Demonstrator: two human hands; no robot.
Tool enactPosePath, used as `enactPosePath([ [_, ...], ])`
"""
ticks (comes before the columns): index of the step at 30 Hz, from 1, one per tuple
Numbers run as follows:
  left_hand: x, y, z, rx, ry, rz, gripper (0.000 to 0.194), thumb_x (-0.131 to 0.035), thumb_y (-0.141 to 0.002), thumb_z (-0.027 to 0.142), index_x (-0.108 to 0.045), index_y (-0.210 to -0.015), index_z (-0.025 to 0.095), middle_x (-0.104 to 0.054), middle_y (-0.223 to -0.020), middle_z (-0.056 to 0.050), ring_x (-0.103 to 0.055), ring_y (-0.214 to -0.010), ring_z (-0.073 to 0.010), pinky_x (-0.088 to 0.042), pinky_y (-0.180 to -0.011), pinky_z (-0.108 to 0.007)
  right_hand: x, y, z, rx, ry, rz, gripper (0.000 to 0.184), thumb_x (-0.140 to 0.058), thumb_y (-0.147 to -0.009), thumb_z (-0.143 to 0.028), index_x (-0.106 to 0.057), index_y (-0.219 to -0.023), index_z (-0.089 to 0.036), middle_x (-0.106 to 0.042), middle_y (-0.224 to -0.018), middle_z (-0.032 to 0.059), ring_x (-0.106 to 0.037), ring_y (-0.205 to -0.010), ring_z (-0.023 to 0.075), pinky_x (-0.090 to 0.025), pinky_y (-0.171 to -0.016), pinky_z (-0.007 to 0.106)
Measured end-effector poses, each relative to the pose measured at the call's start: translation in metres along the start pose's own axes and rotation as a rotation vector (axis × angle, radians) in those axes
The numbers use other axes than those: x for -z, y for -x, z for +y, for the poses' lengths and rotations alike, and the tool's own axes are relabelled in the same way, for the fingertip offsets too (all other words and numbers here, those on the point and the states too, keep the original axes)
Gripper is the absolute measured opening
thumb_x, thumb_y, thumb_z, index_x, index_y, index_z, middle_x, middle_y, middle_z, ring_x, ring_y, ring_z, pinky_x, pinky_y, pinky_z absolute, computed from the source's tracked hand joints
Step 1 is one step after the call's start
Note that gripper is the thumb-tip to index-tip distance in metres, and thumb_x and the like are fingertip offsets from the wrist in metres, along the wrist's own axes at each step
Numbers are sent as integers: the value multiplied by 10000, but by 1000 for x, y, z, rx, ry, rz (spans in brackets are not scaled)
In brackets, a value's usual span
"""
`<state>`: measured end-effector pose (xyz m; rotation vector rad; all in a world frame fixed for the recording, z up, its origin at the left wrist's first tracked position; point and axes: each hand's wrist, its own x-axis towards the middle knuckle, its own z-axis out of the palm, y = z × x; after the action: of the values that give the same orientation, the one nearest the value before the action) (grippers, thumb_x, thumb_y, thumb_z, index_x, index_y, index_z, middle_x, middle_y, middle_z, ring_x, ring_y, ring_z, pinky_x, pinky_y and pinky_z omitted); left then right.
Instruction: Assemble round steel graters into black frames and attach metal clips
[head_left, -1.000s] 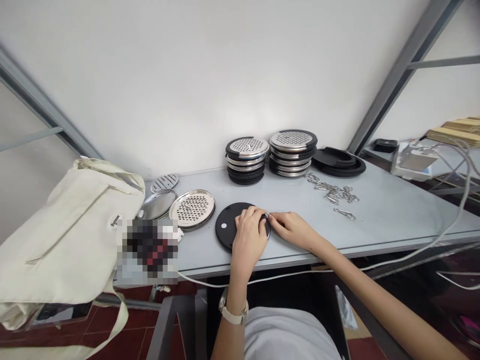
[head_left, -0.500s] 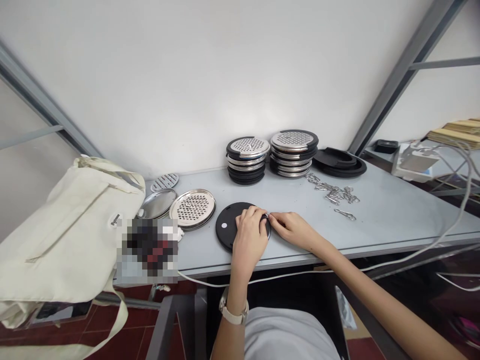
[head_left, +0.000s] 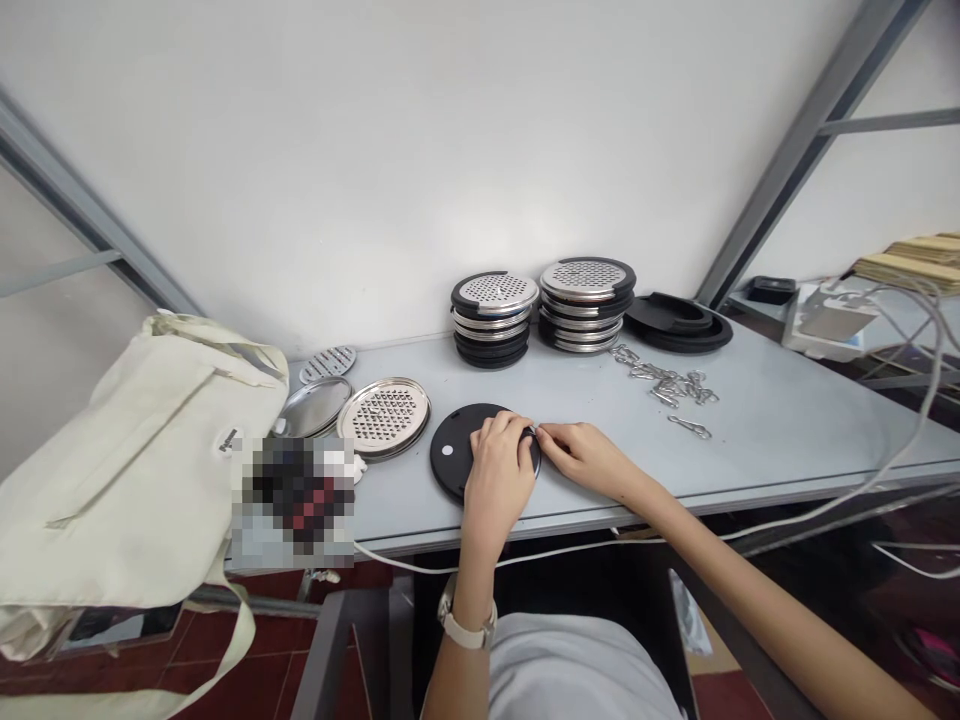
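A black round disc (head_left: 452,448) lies flat near the front edge of the grey table (head_left: 787,430). My left hand (head_left: 496,477) rests on the disc's right half, fingers curled over its rim. My right hand (head_left: 583,456) meets it at the disc's right edge, fingertips pinched on a small metal clip (head_left: 532,432) that barely shows between the two hands. A loose pile of metal clips (head_left: 664,382) lies behind and to the right, with one clip (head_left: 691,428) apart from it.
Two stacks of black-rimmed steel grater lids (head_left: 495,316) (head_left: 586,301) stand at the back, black rings (head_left: 679,320) beside them. Steel grater discs (head_left: 383,415) (head_left: 315,406) lie left. A cream bag (head_left: 127,460) covers the table's left end. Cables (head_left: 900,440) trail at right.
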<state>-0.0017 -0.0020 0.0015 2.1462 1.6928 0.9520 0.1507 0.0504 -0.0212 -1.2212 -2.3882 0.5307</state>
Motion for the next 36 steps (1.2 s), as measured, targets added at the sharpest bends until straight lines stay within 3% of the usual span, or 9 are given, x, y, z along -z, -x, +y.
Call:
enactPosePath([
  [36,1,0,1,6,21,-3,193,-414,-920,129,-552,-1013,227,-594,-1078,-18,-506,-1028,-177,-366,-915,-338,1,0,-1,-13,-4,1,390,-312,-955,-333,-565,-696,-188,-612,-616,24,-476,-524,131,-310,-560,240],
])
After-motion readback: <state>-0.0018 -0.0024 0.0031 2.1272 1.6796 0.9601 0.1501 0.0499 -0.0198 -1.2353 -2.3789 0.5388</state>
